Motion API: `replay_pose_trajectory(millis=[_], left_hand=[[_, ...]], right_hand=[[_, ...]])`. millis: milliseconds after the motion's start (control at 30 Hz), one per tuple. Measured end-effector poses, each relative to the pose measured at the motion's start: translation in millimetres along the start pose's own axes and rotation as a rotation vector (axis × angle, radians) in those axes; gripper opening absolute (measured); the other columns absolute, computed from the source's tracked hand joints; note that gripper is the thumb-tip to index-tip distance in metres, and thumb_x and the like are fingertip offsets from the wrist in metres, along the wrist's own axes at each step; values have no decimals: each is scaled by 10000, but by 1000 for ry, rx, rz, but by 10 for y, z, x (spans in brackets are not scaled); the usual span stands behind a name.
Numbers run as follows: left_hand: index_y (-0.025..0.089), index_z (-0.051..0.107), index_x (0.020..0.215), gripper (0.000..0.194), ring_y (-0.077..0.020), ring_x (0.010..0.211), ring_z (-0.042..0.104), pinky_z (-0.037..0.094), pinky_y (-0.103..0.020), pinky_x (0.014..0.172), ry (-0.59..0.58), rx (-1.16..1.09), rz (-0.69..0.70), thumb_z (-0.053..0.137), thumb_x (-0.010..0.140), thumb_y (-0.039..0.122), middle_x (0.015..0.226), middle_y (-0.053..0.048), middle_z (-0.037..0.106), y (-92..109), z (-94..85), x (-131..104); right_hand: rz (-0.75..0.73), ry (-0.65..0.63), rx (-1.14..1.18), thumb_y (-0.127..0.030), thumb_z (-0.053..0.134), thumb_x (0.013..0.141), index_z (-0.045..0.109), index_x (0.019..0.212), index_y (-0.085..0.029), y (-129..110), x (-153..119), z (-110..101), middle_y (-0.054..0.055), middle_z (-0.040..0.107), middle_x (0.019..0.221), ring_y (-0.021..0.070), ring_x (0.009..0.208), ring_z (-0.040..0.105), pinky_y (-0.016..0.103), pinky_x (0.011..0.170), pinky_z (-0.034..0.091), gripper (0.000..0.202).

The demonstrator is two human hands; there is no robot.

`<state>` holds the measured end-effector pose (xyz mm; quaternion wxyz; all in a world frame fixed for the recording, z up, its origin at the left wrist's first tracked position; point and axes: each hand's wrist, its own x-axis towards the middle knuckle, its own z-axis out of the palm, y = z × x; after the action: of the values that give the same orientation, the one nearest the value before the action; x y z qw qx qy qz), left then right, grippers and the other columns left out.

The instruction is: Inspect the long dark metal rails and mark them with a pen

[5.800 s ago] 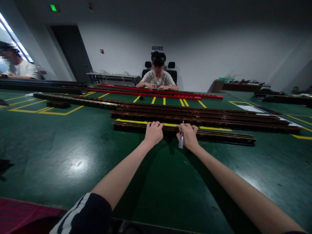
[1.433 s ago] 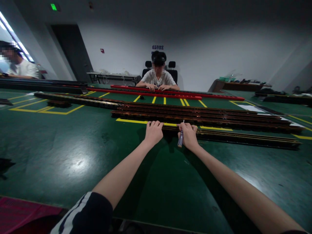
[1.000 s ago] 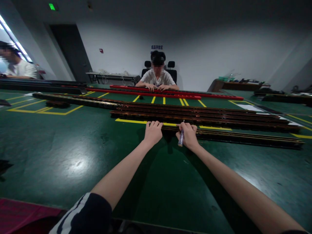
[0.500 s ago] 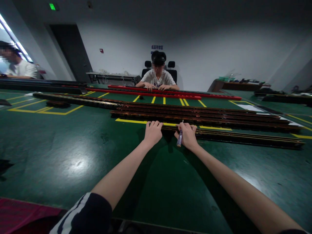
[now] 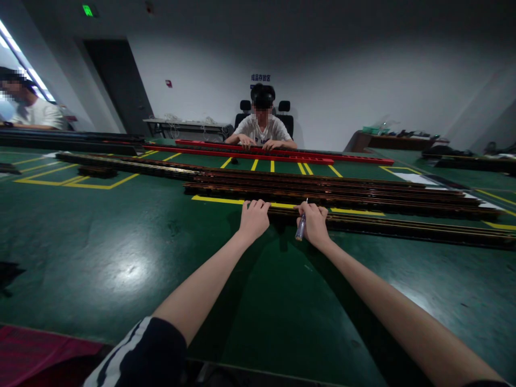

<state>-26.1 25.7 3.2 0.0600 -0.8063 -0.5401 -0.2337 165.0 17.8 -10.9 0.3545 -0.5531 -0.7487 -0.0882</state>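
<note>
A long dark rail with thin gold-coloured edges lies across the green table in front of me. My left hand is closed over its left end, fingers curled across the top and the thumb hidden. Further right along the same rail is my right hand, its fingertips resting on the rail. That hand also holds a screwdriver with a see-through, purplish handle. The handle points down toward me and the thin shaft sticks up past the fingers. Just beyond lies a bundle of similar dark rails.
Yellow tape lines mark the green tabletop. Across the table a person works with both hands on red strips. Black rails lie at far left, near another person. A small dark stack sits left.
The rail has slid to the right, its far end now reaching the picture's edge. My right hand has shifted slightly right with the screwdriver; my left hand has hardly moved.
</note>
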Motion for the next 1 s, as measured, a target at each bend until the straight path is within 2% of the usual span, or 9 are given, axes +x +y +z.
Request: replay_pose_trajectory(millis=[167, 433, 500, 600, 700, 833, 1000], left_hand=[[163, 609, 1193, 415, -231, 1128, 568, 341, -467, 1061, 1, -32, -9, 344, 878, 110, 1193, -97, 648, -3, -4, 3], [194, 630, 1107, 374, -204, 1113, 581, 368, -425, 1046, 6, -143, -73, 359, 867, 98, 1158, -73, 654, -15, -52, -2], [204, 629, 1083, 365, -183, 1107, 584, 383, -398, 1034, 21, -222, -132, 353, 869, 97, 1159, -52, 654, -38, -67, 5], [206, 636, 1024, 352, -163, 1068, 604, 419, -364, 988, 34, -372, -311, 324, 886, 121, 1127, -38, 673, -98, -93, 28], [209, 639, 920, 337, -165, 1003, 631, 447, -360, 934, 47, -512, -489, 307, 896, 157, 1046, -34, 702, -174, -110, 53], [207, 611, 817, 325, -177, 900, 648, 449, -377, 904, 46, -566, -570, 300, 912, 209, 937, -36, 713, -220, -110, 64], [206, 563, 677, 379, -193, 788, 647, 428, -401, 911, -3, -455, -541, 280, 925, 248, 765, -32, 693, -174, -111, 52]], right_hand=[[48, 17, 101, -86, 468, 646, 376, 752, -233, -30, -6, -37, 76, 701, 978, 251, 929, 577, 394, 848, 295, 204], [85, 90, 257, -113, 424, 676, 429, 811, -230, -41, -13, -51, 62, 704, 969, 261, 970, 608, 455, 890, 300, 179], [133, 123, 302, -138, 419, 726, 451, 841, -227, -33, -3, -42, 66, 701, 963, 259, 951, 620, 483, 907, 306, 148], [210, 189, 462, -269, 423, 857, 452, 892, -227, -21, 18, -41, 73, 694, 904, 245, 877, 648, 481, 893, 370, 62], [224, 251, 659, -442, 437, 905, 444, 923, -231, -31, 53, -69, 83, 685, 888, 233, 856, 659, 422, 825, 457, 211], [241, 260, 787, -592, 446, 874, 501, 924, -226, -89, 153, -132, 75, 686, 841, 216, 799, 656, 388, 775, 496, 373], [283, 79, 858, -728, 443, 800, 577, 915, -226, -153, 346, -177, 26, 652, 667, 187, 645, 622, 339, 665, 498, 533]])
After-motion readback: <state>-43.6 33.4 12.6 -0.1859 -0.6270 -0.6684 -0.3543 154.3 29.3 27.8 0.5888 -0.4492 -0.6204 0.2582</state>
